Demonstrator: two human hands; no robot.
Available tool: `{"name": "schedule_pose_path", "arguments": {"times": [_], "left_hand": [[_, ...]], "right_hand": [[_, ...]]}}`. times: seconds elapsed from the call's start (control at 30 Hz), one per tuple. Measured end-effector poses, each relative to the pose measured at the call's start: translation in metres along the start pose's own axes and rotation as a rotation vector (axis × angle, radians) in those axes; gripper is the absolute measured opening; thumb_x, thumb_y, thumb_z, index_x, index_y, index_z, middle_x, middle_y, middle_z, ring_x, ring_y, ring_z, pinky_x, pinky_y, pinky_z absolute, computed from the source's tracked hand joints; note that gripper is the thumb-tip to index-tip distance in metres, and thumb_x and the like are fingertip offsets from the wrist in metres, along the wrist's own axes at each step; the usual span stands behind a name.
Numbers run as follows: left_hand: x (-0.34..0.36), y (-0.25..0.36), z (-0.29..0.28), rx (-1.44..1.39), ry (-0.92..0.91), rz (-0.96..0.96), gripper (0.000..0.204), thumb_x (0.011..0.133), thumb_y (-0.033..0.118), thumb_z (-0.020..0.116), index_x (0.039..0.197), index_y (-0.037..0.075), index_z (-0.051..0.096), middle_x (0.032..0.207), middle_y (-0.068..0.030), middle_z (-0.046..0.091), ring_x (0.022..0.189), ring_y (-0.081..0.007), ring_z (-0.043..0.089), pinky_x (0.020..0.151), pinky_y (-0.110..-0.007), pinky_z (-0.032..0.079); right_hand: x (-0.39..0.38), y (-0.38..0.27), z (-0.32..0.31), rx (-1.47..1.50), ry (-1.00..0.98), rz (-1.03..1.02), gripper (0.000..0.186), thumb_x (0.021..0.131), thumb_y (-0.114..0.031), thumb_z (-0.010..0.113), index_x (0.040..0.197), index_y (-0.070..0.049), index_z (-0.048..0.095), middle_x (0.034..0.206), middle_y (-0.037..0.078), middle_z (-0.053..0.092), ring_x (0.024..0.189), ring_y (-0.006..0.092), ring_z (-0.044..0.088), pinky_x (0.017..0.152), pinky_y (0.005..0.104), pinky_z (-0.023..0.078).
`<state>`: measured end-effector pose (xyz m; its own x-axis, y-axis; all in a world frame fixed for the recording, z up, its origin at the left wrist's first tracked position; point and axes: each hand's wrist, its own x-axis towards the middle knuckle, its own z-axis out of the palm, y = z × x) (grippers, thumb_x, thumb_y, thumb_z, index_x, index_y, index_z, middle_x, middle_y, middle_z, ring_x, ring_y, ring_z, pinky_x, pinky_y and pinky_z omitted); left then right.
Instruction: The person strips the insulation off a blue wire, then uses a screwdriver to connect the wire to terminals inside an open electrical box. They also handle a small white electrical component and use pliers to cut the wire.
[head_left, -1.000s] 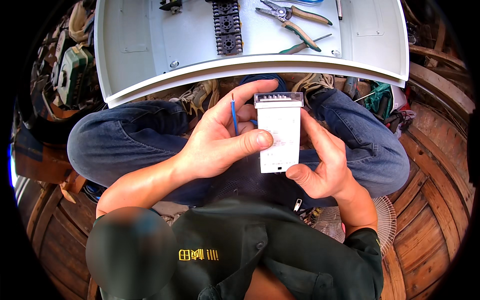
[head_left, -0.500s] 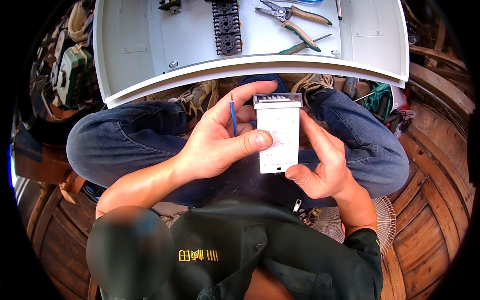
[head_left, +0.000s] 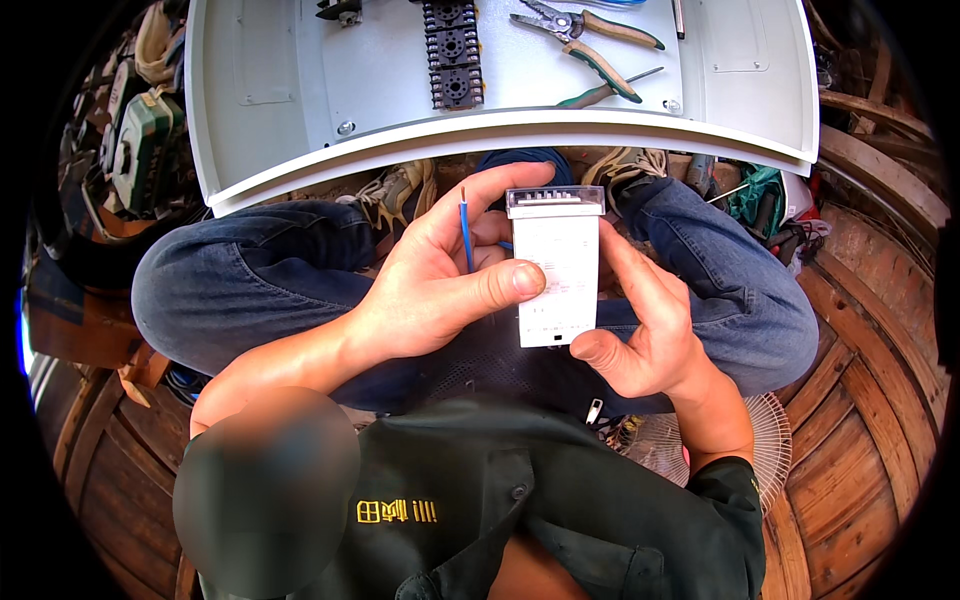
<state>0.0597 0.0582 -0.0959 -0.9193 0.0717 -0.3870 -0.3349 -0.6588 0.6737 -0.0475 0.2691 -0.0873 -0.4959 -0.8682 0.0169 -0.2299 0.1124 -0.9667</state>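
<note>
A white rectangular electrical module (head_left: 556, 290) with printed labelling and a clear-topped end is held upright in the picture between my two hands. My left hand (head_left: 445, 280) has its thumb pressed on the module's face and its fingers curled round the left side, with a short blue wire (head_left: 465, 238) with a bare tip also in it. My right hand (head_left: 640, 330) grips the module from the right, index finger along the edge and thumb at the lower corner.
Beyond my crossed, jean-clad legs (head_left: 230, 280) lies a pale metal enclosure (head_left: 260, 170) holding black sockets (head_left: 452, 50), wire strippers (head_left: 605, 70) and another green-handled tool (head_left: 590, 97). Clutter (head_left: 140, 150) lines the left; a fan guard (head_left: 770, 440) and wooden boards (head_left: 850, 470) are at the lower right.
</note>
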Motion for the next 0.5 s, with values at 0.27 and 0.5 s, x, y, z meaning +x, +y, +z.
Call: {"name": "schedule_pose_path", "arguments": {"times": [0.27, 0.5], "left_hand": [[0.0000, 0.0012, -0.0001, -0.006, 0.007, -0.025, 0.075, 0.094, 0.014, 0.074, 0.156, 0.005, 0.032, 0.135, -0.0153, 0.060, 0.119, -0.0193, 0.061, 0.102, -0.036, 0.051], [0.0000, 0.0016, 0.0009, -0.023, 0.012, -0.029, 0.076, 0.094, 0.015, 0.075, 0.156, 0.005, 0.032, 0.135, -0.0153, 0.060, 0.118, -0.0195, 0.061, 0.102, -0.037, 0.051]], "right_hand": [[0.0007, -0.0001, -0.0011, -0.006, -0.009, 0.003, 0.091, 0.088, -0.034, 0.082, 0.146, 0.018, 0.037, 0.102, 0.020, 0.066, 0.077, 0.0200, 0.068, 0.068, 0.0299, 0.056], [0.0005, 0.0010, -0.0004, 0.000, -0.006, -0.009, 0.090, 0.088, -0.034, 0.081, 0.147, 0.018, 0.037, 0.105, 0.021, 0.066, 0.078, 0.0206, 0.068, 0.068, 0.0303, 0.056]]}}
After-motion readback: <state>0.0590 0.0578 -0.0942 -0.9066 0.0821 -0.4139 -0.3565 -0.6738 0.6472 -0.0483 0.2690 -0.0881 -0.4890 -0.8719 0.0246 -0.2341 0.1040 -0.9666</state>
